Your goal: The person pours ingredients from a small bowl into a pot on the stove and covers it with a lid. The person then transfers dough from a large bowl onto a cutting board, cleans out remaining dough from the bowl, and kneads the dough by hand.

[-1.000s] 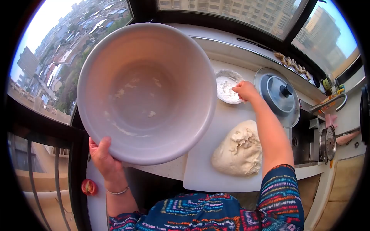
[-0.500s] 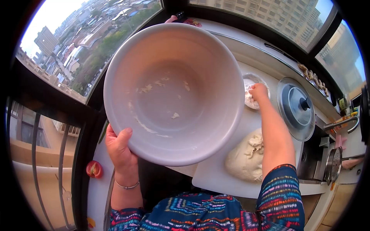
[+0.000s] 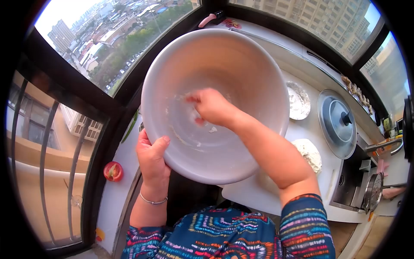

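A large pale bowl (image 3: 241,159) is tilted with its opening facing me. My left hand (image 3: 152,157) grips its lower left rim, thumb on the inside edge. My right hand (image 3: 207,107) is inside the bowl, over its bottom, its fingers bent and blurred by motion; whether they hold anything cannot be made out. Bits of dough or flour stick to the bowl's inner wall. A lump of dough (image 3: 309,153) lies on the white board (image 3: 254,196), partly hidden by my right arm and the bowl. Behind it stands a small bowl of white flour (image 3: 298,101).
A glass-lidded pot (image 3: 336,123) stands right of the flour. Farther right are a sink (image 3: 345,183) with a faucet (image 3: 384,146) and a metal strainer (image 3: 373,192). A cut tomato (image 3: 113,171) lies at the left. Ginger pieces (image 3: 357,93) line the window ledge.
My right hand has moved from the flour bowl leftward into the large bowl. The large bowl and my left hand appear farther right in view, as the camera view has shifted.
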A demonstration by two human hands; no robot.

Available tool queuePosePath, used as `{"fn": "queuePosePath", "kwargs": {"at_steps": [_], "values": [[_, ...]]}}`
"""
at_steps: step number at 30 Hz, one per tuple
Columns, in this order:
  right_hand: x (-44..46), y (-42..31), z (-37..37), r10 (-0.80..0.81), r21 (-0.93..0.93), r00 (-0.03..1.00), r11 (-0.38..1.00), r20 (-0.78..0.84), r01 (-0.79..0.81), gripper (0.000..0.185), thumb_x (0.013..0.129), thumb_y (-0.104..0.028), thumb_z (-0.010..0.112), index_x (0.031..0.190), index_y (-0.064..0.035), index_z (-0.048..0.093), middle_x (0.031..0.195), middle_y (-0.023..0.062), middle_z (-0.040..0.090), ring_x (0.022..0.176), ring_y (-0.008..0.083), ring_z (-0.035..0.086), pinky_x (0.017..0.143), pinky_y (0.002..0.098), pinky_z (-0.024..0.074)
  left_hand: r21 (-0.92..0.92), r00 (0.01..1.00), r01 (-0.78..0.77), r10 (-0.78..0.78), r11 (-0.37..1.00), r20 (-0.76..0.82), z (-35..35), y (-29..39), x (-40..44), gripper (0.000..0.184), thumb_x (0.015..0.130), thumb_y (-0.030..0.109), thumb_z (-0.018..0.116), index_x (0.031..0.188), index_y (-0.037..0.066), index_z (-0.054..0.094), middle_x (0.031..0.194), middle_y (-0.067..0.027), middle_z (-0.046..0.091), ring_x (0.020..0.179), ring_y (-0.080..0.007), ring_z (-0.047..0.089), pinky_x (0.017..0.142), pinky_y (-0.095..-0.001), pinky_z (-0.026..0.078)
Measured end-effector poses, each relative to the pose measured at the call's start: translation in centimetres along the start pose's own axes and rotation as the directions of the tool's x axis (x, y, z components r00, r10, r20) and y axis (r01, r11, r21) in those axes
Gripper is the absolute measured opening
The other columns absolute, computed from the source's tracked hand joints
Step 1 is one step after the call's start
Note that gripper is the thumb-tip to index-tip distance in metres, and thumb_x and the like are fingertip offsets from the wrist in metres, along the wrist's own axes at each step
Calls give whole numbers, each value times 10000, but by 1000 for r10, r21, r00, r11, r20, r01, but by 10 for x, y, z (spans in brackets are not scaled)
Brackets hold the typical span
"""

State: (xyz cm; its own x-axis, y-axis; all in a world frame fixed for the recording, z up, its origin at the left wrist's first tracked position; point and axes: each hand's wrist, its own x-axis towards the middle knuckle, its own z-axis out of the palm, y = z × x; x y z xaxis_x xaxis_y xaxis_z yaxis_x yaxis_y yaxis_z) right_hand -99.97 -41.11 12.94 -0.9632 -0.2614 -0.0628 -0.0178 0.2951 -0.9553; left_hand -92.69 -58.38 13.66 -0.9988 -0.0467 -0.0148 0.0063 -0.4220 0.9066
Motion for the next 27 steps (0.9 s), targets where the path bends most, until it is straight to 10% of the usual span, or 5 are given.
{"fn": "queuePosePath", "kwargs": {"at_steps": [5, 11, 17, 21, 27], "values": [[11, -12, 55, -173, 478, 960, 839, -220, 261, 400, 767, 22, 405, 1163, 31, 456, 1074, 164, 537, 918, 170, 551, 805, 308, 436, 37, 1000, -9, 8, 999, 24, -5, 1, -6, 352, 673, -31, 526, 1022, -27, 483, 949, -109, 570, 831, -174, 567, 793, -289, 455], [-48, 19, 73, -323, -114, 929, 931, 179, 346, 462, 724, 32, 395, 1181, 8, 454, 1156, 203, 491, 1068, 305, 474, 923, 346, 352, 101, 997, -63, 68, 993, -45, -20, 6, -6, 364, 652, -47, 491, 1015, -18, 485, 947, -101, 566, 824, -163, 561, 781, -286, 455], [-32, 6, 79, 181, -283, 895, 957, 408, -64, 424, 686, 28, 425, 1104, 29, 501, 1049, 183, 551, 989, 287, 515, 863, 340, 383, 256, 997, -60, 69, 965, -25, -24, -2, -13, 314, 660, -63, 473, 970, -34, 512, 892, -67, 570, 803, -119, 538, 753, -230, 423], [19, 9, 98, 0, 660, 993, 747, 121, -81, 290, 740, 30, 445, 1016, 46, 534, 937, 87, 570, 929, 189, 523, 829, 292, 399, 407, 991, -126, 136, 905, 5, -27, 8, -14, 273, 659, -59, 467, 924, -46, 530, 851, -42, 573, 760, -89, 519, 709, -208, 418], [20, -10, 94, -105, 614, 961, 751, -256, 245, 414, 738, 93, 390, 1128, 7, 502, 1081, 103, 525, 1061, 201, 470, 909, 310, 378, 526, 981, -160, 192, 835, -7, -22, 2, -18, 270, 656, -55, 470, 922, -52, 516, 816, -35, 568, 724, -78, 503, 673, -206, 420]]}}
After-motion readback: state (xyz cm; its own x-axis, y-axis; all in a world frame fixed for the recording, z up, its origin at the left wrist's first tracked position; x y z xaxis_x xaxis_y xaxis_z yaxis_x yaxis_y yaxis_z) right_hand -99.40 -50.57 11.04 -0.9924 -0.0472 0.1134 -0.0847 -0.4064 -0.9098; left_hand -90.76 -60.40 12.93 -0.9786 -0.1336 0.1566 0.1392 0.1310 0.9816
